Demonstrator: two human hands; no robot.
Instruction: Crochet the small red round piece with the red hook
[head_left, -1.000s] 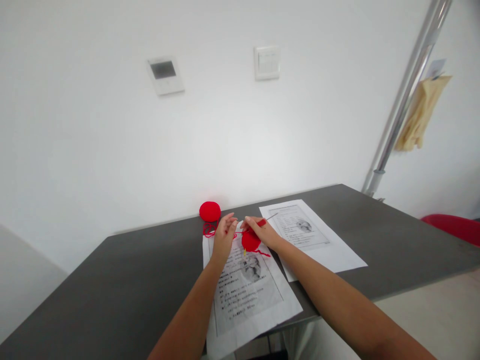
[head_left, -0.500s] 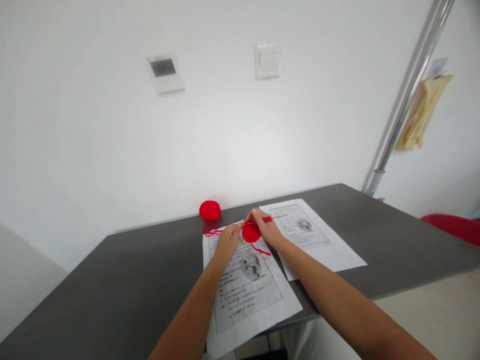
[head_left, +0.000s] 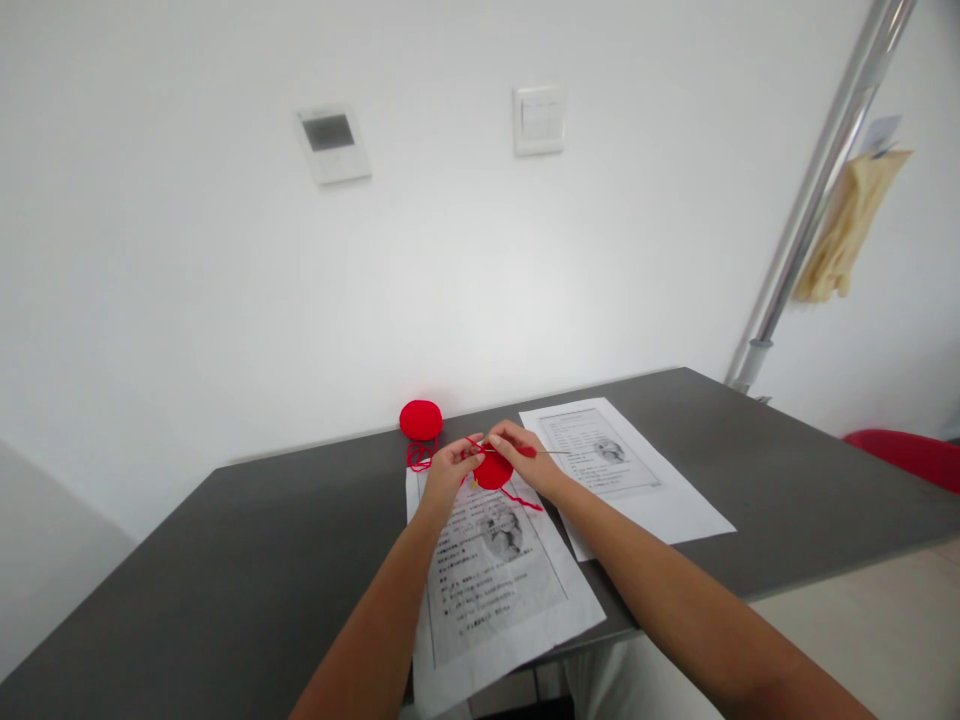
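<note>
Since the earlier frame, the red-handled tool has come down a little and lies more level, and the red round piece has shifted slightly to the left. Nearest to my camera, two forearms reach forward, and between them the near printed sheet lies on the dark table. Left hand pinches the left edge of the piece and, it seems, the yarn strand; I suppose this keeps the edge steady and the strand under tension. Right hand grasps the tool by its handle, perhaps so that the tip can be guided finely (the tip is too small for me to judge). So the piece is between both hands, over the upper part of the near sheet, with a yarn tail running toward the lower right. The tool's long axis goes almost level, from left to right: one end toward the left hand, the thin bare shaft pointing to the second printed sheet. The piece looks round, without clear long axis. Farther, yarn loops and the red ball rest near the wall, probably so that yarn can feed freely.
</note>
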